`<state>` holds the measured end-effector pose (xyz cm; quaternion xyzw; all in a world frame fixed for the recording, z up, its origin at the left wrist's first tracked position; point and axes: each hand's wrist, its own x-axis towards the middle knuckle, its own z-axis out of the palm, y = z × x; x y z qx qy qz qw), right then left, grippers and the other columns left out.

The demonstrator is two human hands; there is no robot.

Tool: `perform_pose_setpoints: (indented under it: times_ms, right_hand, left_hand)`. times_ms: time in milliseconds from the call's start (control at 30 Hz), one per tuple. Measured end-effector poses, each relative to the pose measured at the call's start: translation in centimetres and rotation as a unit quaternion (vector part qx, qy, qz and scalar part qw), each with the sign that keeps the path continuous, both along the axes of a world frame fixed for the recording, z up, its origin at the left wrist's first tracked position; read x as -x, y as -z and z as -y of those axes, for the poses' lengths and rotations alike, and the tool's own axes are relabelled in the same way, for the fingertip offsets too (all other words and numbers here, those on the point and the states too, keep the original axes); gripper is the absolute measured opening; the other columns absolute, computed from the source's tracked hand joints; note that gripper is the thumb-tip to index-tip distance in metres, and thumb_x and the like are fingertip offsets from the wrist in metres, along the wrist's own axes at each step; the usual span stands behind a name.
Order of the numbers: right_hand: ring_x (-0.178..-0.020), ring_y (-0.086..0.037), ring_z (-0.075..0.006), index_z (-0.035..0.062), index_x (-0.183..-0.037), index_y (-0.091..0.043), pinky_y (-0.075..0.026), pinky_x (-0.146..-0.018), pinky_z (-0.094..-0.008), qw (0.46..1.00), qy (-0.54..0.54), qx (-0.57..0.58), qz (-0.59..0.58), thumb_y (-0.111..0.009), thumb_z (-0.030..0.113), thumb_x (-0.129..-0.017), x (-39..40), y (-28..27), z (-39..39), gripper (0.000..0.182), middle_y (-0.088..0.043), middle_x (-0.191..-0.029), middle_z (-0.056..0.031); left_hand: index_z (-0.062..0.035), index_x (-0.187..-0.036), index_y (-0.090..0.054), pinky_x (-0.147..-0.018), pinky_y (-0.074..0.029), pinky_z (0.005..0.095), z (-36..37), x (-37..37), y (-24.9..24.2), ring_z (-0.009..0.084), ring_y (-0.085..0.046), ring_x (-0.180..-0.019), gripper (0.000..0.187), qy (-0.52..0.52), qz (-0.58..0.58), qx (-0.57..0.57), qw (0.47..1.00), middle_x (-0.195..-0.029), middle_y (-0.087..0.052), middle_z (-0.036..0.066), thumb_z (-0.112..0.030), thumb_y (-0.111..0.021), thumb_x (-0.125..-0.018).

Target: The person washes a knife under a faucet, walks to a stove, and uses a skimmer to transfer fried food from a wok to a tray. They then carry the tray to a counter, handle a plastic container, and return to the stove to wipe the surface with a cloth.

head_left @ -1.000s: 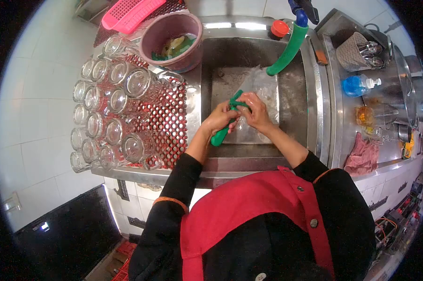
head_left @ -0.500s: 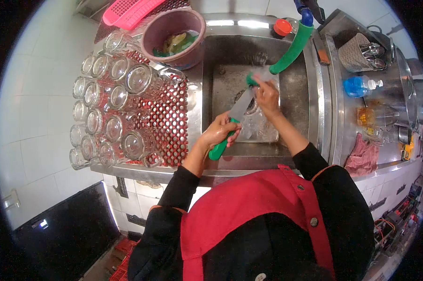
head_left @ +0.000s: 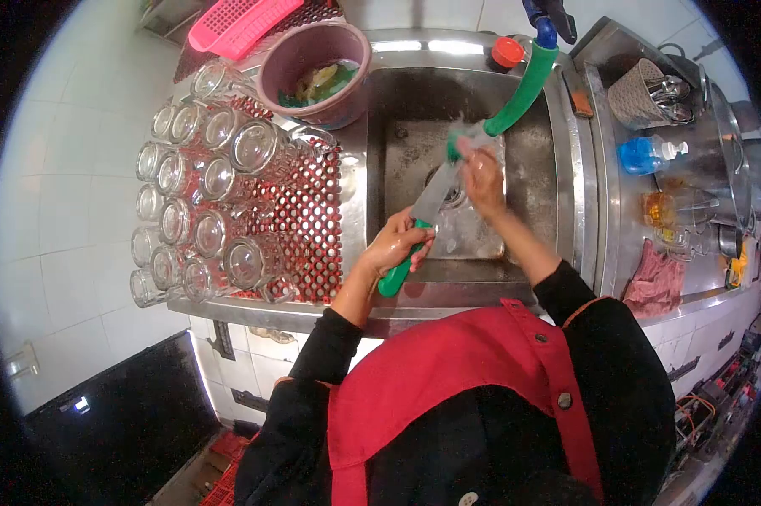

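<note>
In the head view, my left hand is wrapped round the green handle of a knife, whose wide blade slants up and to the right over the steel sink. My right hand, smeared by motion, pinches a green scouring pad against the blade near its tip. Right above that hand ends a green hose, with water running from it onto the blade and pad. Splashes and wet patches show on the sink floor. The exact tip of the blade is blurred.
Upside-down glass mugs crowd a red perforated mat on the left. Behind them stand a mauve bucket and a pink basket. On the right are a blue soap bottle, a cutlery holder and a pink cloth.
My right hand and the scouring pad have shifted slightly along the blade near its tip. My left hand keeps its grip on the knife. The whole view has moved slightly.
</note>
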<state>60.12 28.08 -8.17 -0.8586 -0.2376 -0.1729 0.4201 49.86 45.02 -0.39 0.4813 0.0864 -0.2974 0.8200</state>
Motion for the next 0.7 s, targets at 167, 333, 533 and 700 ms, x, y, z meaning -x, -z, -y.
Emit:
perform_pose_setpoints:
  times_ms: [167,333,533,700]
  right_hand:
    - [-0.087,-0.048,-0.0327,0.0005,-0.090,-0.053,-0.040,-0.077,-0.0357,0.993,-0.105,-0.056,0.012,-0.047,0.005,-0.070,3.3,-2.4,-1.7,0.021,-0.053,-0.088,-0.0161]
    - [-0.087,-0.049,-0.0313,0.0023,-0.085,-0.054,-0.042,-0.074,-0.0357,0.997,0.073,0.038,-0.001,-0.047,0.004,-0.072,-2.9,2.3,0.9,0.015,-0.054,-0.091,-0.0149]
    - [-0.076,-0.053,-0.0302,0.0019,-0.076,-0.054,-0.043,-0.067,-0.0345,0.985,-0.133,-0.106,-0.036,-0.048,0.007,-0.073,2.6,-1.6,-1.4,0.009,-0.056,-0.079,-0.0122]
    - [-0.067,-0.056,-0.0170,0.0042,-0.076,-0.053,-0.043,-0.058,-0.0276,0.972,0.112,-0.150,-0.139,-0.055,0.014,-0.072,-1.9,-0.2,1.6,0.011,-0.057,-0.074,-0.0085]
  left_hand:
    - [-0.0011,-0.095,-0.038,-0.030,-0.036,0.0216,-0.6,-0.8,1.2,0.0081,-0.039,-0.036,0.023,-0.006,-0.024,-0.004,1.000,-0.059,-0.045,0.004,-0.003,-0.047,-0.074]
    - [-0.0004,-0.088,-0.040,-0.031,-0.036,0.0220,0.1,-1.0,1.2,0.0087,-0.040,-0.037,0.018,0.026,-0.019,-0.042,0.999,-0.059,-0.045,0.005,-0.003,-0.048,-0.072]
    - [-0.0012,-0.085,-0.042,-0.032,-0.036,0.0216,1.0,-4.7,4.1,0.0090,-0.041,-0.036,0.013,0.053,-0.002,-0.045,0.998,-0.050,-0.043,0.003,-0.001,-0.048,-0.073]
    - [-0.0006,-0.085,-0.044,-0.033,-0.036,0.0234,2.3,-5.4,3.0,0.0101,-0.042,-0.037,0.015,0.051,0.019,-0.016,0.998,-0.053,-0.045,0.004,0.000,-0.048,-0.071]
